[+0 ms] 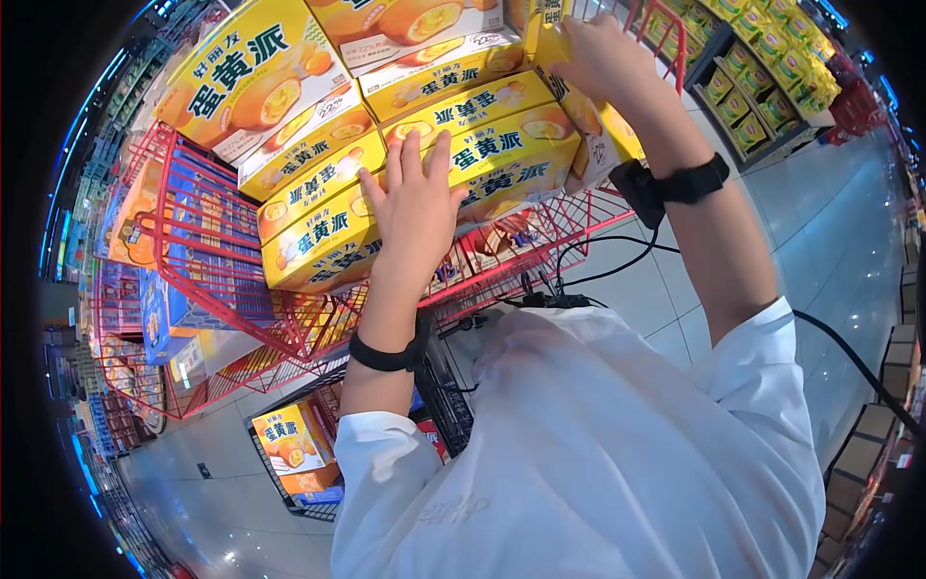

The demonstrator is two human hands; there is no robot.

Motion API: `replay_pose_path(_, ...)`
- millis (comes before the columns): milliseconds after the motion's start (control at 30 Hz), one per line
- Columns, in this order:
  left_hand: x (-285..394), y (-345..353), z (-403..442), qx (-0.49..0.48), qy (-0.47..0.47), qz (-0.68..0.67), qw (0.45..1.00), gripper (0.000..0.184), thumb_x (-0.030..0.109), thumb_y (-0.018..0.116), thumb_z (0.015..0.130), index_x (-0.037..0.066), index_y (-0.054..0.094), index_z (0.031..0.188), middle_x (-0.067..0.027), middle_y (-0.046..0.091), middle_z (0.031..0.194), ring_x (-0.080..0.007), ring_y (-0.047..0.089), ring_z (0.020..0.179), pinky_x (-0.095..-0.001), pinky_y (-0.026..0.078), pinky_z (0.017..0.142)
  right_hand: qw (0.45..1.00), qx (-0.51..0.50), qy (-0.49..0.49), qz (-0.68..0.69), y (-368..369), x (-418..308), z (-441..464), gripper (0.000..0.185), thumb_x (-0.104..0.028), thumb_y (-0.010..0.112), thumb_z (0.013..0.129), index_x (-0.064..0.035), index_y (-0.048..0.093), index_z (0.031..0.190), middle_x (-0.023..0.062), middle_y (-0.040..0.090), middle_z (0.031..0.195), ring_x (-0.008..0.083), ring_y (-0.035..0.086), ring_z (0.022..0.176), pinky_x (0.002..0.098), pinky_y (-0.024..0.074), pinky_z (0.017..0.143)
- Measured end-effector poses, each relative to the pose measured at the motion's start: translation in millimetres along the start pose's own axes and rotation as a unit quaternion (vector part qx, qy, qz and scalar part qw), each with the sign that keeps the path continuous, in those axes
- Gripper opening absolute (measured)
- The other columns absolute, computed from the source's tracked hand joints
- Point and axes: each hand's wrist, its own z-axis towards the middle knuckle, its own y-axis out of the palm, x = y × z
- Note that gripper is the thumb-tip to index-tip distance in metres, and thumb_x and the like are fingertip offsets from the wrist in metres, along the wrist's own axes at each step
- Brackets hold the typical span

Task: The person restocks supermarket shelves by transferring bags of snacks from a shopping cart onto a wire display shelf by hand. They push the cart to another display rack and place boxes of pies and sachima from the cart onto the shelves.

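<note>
From my view, the left hand (415, 198) lies palm down with its fingers spread wide across the yellow boxes (516, 140), which sit in rows in the red cart (212, 232). The right hand (598, 58) bends over the far right end of the stack, seemingly touching a box there, though I cannot tell how tightly its fingers close. Below, a black basket (269, 473) on the floor holds another yellow box (287, 439).

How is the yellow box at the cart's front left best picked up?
I'd come from above on the person's side, gripping the front-left box by its left end and near long face: both seem exposed, while a yellow neighbour sits close behind it.
</note>
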Motion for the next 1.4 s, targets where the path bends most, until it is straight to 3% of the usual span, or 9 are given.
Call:
replay_pose_path(100,-0.6,1.1,0.0,0.000,-0.005,-0.010,1.000,0.074,0.032,0.072,0.086,0.018,0.038,0.150,-0.0137,0.035,0.152,-0.0317,0.030,0.144,-0.0699,0.025,0.108,0.997,0.022,-0.074,0.025,33.7,23.2,4.1,0.082,-0.033,0.072,0.081,-0.0194,0.034,0.153,0.0298,0.061,0.119,0.0408,0.068,0.100,0.0476,0.0566,0.080)
replay_pose_path(167,-0.8,2.8,-1.4,0.001,-0.014,-0.007,1.000,0.073,0.033,0.072,0.087,0.019,0.038,0.150,-0.0136,0.036,0.152,-0.0313,0.031,0.144,-0.0702,0.025,0.108,0.987,-0.149,-0.006,0.064,15.2,19.6,-11.2,0.088,-0.030,0.072,0.080,-0.0221,0.028,0.155,0.0327,0.060,0.117,0.0432,0.068,0.098,0.0468,0.0563,0.082)
replay_pose_path(500,-1.0,7.2,0.1,0.019,-0.003,-0.021,1.000,0.071,0.035,0.074,0.085,0.021,0.044,0.147,-0.0142,0.038,0.152,-0.0312,0.030,0.145,-0.0730,0.021,0.108,0.983,-0.181,-0.037,0.008,12.0,18.4,15.2,0.085,-0.027,0.063,0.080,-0.0254,0.027,0.157,0.0277,0.068,0.109,0.0345,0.071,0.094,0.0440,0.0573,0.077)
replay_pose_path(767,-25.2,-22.8,-16.7,0.060,0.028,-0.204,0.977,0.060,0.020,0.068,0.090,0.013,0.046,0.146,-0.0169,0.036,0.155,-0.0342,0.031,0.145,-0.0531,0.021,0.118,0.994,-0.007,-0.043,0.097,66.7,19.0,21.8,0.057,-0.040,0.061,0.091,-0.0204,0.052,0.144,0.0328,0.056,0.127,0.0423,0.058,0.118,0.0427,0.0500,0.097)
replay_pose_path(867,-45.7,-63.8,-58.9,0.115,-0.016,-0.284,0.952,0.046,0.010,0.064,0.091,0.008,0.056,0.136,-0.0157,0.047,0.147,-0.0315,0.040,0.140,-0.0448,0.029,0.115,0.966,0.216,-0.133,0.055,45.5,10.5,1.2,0.032,-0.035,0.062,0.093,-0.0124,0.074,0.111,0.0223,0.061,0.127,0.0377,0.065,0.105,0.0427,0.0518,0.093)
replay_pose_path(933,-62.9,-84.5,-99.2,0.152,-0.087,-0.328,0.928,0.038,0.001,0.061,0.091,0.006,0.060,0.129,-0.0144,0.058,0.135,-0.0278,0.056,0.125,-0.0344,0.044,0.104,0.948,0.219,-0.190,0.131,18.7,-6.2,-14.7,0.030,-0.031,0.062,0.094,-0.0093,0.074,0.112,0.0206,0.064,0.121,0.0341,0.066,0.104,0.0406,0.0516,0.091)
replay_pose_path(1100,-111.1,-62.3,-239.0,0.323,-0.356,-0.455,0.750,0.026,0.013,0.046,0.105,-0.003,0.057,0.122,-0.0127,0.065,0.116,-0.0226,0.063,0.109,-0.0357,0.049,0.099,0.774,-0.141,-0.252,0.563,-16.8,-87.4,-85.4,0.033,-0.024,0.051,0.104,0.0017,0.066,0.118,0.0044,0.066,0.108,0.0121,0.063,0.096,0.0277,0.0481,0.088)
replay_pose_path(1233,-129.4,-30.2,-328.7,0.518,-0.532,-0.493,0.453,0.018,0.017,0.047,0.102,0.003,0.059,0.107,-0.0046,0.060,0.088,-0.0162,0.060,0.088,-0.0313,0.050,0.090,0.685,-0.332,-0.462,0.456,-10.0,-159.9,-121.4,0.027,-0.011,0.058,0.097,0.0023,0.064,0.120,0.0097,0.067,0.100,0.0185,0.065,0.094,0.0315,0.0509,0.084)
replay_pose_path(1400,-133.2,104.3,-482.4,0.478,-0.634,-0.523,0.310,0.014,0.022,0.054,0.098,0.010,0.057,0.104,-0.0035,0.057,0.092,-0.0138,0.054,0.078,-0.0279,0.045,0.070,0.600,-0.409,-0.522,0.447,42.7,-238.1,-182.5,0.027,-0.013,0.064,0.092,-0.0015,0.065,0.116,0.0126,0.067,0.097,0.0247,0.065,0.089,0.0339,0.0519,0.079)
